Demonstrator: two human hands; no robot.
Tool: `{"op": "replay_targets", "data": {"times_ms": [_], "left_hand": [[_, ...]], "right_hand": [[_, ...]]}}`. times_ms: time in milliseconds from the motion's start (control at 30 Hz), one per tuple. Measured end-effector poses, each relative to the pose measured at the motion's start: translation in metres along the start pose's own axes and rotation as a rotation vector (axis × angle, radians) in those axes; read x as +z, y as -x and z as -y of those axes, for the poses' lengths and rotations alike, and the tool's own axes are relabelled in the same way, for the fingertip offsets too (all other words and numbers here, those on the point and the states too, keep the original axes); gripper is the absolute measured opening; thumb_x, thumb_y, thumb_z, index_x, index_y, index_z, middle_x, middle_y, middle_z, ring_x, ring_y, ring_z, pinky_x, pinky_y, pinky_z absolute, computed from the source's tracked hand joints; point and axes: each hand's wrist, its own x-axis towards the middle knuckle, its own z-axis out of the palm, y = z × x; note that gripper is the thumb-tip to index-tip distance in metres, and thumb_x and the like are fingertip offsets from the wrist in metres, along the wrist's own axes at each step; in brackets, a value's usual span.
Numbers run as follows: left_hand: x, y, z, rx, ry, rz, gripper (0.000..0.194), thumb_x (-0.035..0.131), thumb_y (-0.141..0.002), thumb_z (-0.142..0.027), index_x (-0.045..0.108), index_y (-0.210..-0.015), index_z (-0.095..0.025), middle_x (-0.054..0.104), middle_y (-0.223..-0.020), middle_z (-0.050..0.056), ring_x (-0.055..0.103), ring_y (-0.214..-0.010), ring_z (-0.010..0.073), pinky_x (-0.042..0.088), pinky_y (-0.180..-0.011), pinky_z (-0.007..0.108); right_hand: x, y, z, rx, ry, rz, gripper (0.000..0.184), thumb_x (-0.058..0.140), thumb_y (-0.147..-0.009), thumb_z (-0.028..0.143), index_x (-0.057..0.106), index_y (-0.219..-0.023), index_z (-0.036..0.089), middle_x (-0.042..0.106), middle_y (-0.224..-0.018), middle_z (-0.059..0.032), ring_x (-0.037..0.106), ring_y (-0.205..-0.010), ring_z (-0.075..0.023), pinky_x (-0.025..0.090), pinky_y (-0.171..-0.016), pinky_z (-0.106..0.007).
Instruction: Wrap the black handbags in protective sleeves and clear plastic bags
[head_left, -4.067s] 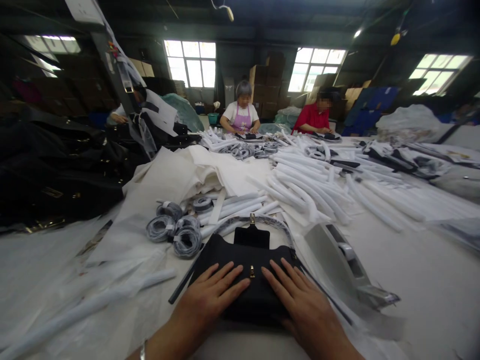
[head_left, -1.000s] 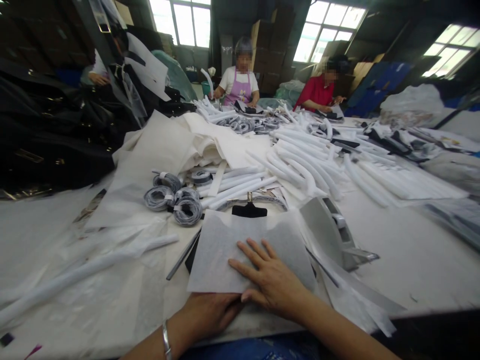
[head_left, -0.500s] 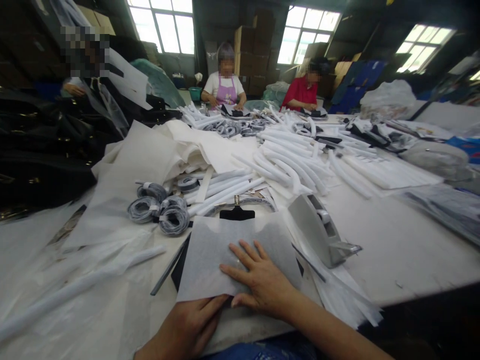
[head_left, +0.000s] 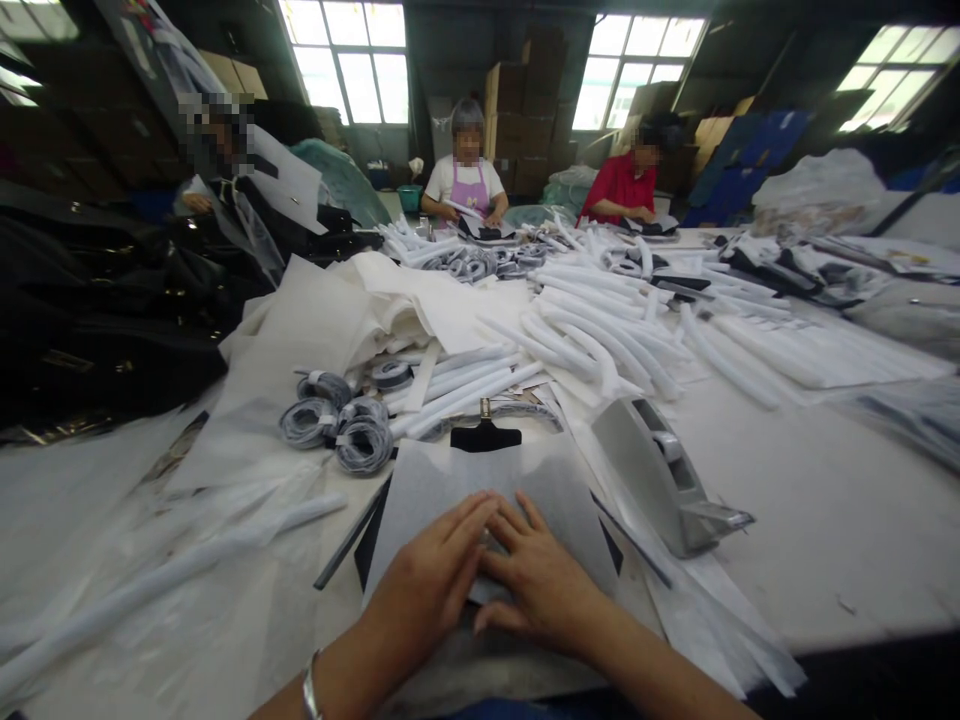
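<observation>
A black handbag (head_left: pixel 486 437) lies flat on the table in front of me, almost wholly covered by a sheet of white tissue paper (head_left: pixel 427 480). Only its top flap with a gold clasp and dark corners show. My left hand (head_left: pixel 427 585) rests flat on the paper with fingers stretched forward. My right hand (head_left: pixel 536 575) lies beside it, fingers extended on the paper, touching the left fingertips at the bag's middle. Neither hand grips anything.
A grey tape dispenser (head_left: pixel 664 475) stands right of the bag. Coiled grey straps (head_left: pixel 337 425) lie left, white foam tubes (head_left: pixel 592 330) and white sheets (head_left: pixel 330 320) behind, black bags (head_left: pixel 90 320) at far left. Three other people work at the far side.
The paper has come to cover the bare bag. In the last second my left hand moved from the paper's near edge up onto it, beside my right hand.
</observation>
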Motion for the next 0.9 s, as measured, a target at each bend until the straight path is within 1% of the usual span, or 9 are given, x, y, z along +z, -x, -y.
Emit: {"op": "replay_targets", "data": {"times_ms": [67, 133, 200, 267, 367, 467, 600, 800, 900], "left_hand": [[0.016, 0.003, 0.015, -0.038, -0.007, 0.012, 0.048, 0.046, -0.101, -0.023, 0.039, -0.148, -0.017, 0.060, -0.141, 0.013, 0.060, -0.127, 0.0211, 0.054, -0.102, 0.034], [0.025, 0.010, 0.024, -0.039, -0.019, 0.020, 0.050, 0.047, -0.102, -0.027, 0.036, -0.150, -0.019, 0.059, -0.142, 0.011, 0.059, -0.129, 0.0210, 0.051, -0.105, 0.036], [0.027, 0.017, 0.026, -0.033, -0.036, 0.026, 0.049, 0.047, -0.102, -0.027, 0.037, -0.150, -0.020, 0.060, -0.142, 0.010, 0.057, -0.130, 0.0209, 0.048, -0.109, 0.038], [0.026, 0.019, 0.025, -0.021, -0.063, 0.055, 0.046, 0.046, -0.102, -0.024, 0.041, -0.148, -0.021, 0.060, -0.142, 0.009, 0.057, -0.130, 0.0211, 0.048, -0.109, 0.040], [0.025, 0.018, 0.023, 0.014, -0.125, 0.123, 0.046, 0.045, -0.101, -0.018, 0.045, -0.147, -0.022, 0.059, -0.144, 0.008, 0.054, -0.134, 0.0227, 0.047, -0.110, 0.047], [0.028, 0.017, 0.025, 0.032, -0.160, 0.131, 0.047, 0.047, -0.100, -0.017, 0.046, -0.146, -0.020, 0.059, -0.143, 0.008, 0.053, -0.135, 0.0230, 0.045, -0.111, 0.048], [0.033, 0.019, 0.028, 0.037, -0.136, 0.093, 0.043, 0.047, -0.100, -0.019, 0.049, -0.143, -0.017, 0.061, -0.141, 0.011, 0.056, -0.132, 0.0233, 0.047, -0.110, 0.048], [0.035, 0.021, 0.029, 0.038, -0.084, 0.020, 0.030, 0.049, -0.100, -0.020, 0.057, -0.129, -0.015, 0.068, -0.131, 0.011, 0.063, -0.124, 0.0244, 0.052, -0.104, 0.050], [0.035, 0.021, 0.029, 0.030, -0.064, -0.002, 0.028, 0.050, -0.100, -0.020, 0.057, -0.127, -0.015, 0.069, -0.128, 0.011, 0.063, -0.123, 0.0242, 0.052, -0.106, 0.049]], "right_hand": [[-0.003, 0.002, -0.003, -0.010, -0.070, -0.029, 0.058, 0.054, -0.090, 0.066, 0.057, -0.138, 0.035, 0.031, -0.162, -0.0098, 0.023, -0.150, -0.0358, 0.016, -0.117, -0.067], [-0.007, 0.004, -0.006, 0.029, -0.168, -0.162, 0.039, 0.045, -0.101, 0.050, 0.066, -0.128, 0.032, 0.051, -0.151, -0.0079, 0.041, -0.143, -0.0281, 0.028, -0.117, -0.059], [-0.011, 0.007, -0.010, 0.105, -0.218, -0.334, 0.035, 0.040, -0.104, 0.033, 0.069, -0.123, 0.025, 0.066, -0.134, -0.0087, 0.055, -0.132, -0.0232, 0.039, -0.114, -0.051], [-0.016, 0.010, -0.012, 0.156, -0.129, -0.389, 0.032, 0.045, -0.102, 0.025, 0.070, -0.122, 0.021, 0.069, -0.129, -0.0099, 0.057, -0.129, -0.0265, 0.037, -0.115, -0.056], [-0.022, 0.014, -0.013, 0.155, 0.105, -0.245, 0.033, 0.052, -0.099, 0.027, 0.066, -0.128, 0.022, 0.065, -0.136, -0.0100, 0.052, -0.134, -0.0340, 0.028, -0.115, -0.067], [-0.020, 0.019, -0.015, 0.132, 0.231, -0.131, 0.047, 0.054, -0.098, 0.033, 0.052, -0.144, 0.022, 0.054, -0.148, -0.0120, 0.047, -0.138, -0.0347, 0.034, -0.113, -0.065], [-0.008, 0.025, -0.018, 0.058, 0.289, -0.156, 0.055, 0.056, -0.097, 0.022, 0.042, -0.150, 0.030, 0.051, -0.151, -0.0065, 0.044, -0.140, -0.0334, 0.034, -0.113, -0.067], [-0.001, 0.027, -0.022, 0.004, 0.274, -0.111, 0.057, 0.053, -0.098, 0.015, 0.041, -0.149, 0.037, 0.052, -0.150, -0.0020, 0.048, -0.137, -0.0288, 0.034, -0.114, -0.063], [-0.004, 0.025, -0.022, 0.018, 0.242, -0.093, 0.051, 0.053, -0.098, 0.015, 0.048, -0.144, 0.037, 0.056, -0.147, -0.0014, 0.050, -0.136, -0.0277, 0.035, -0.115, -0.061]]}}
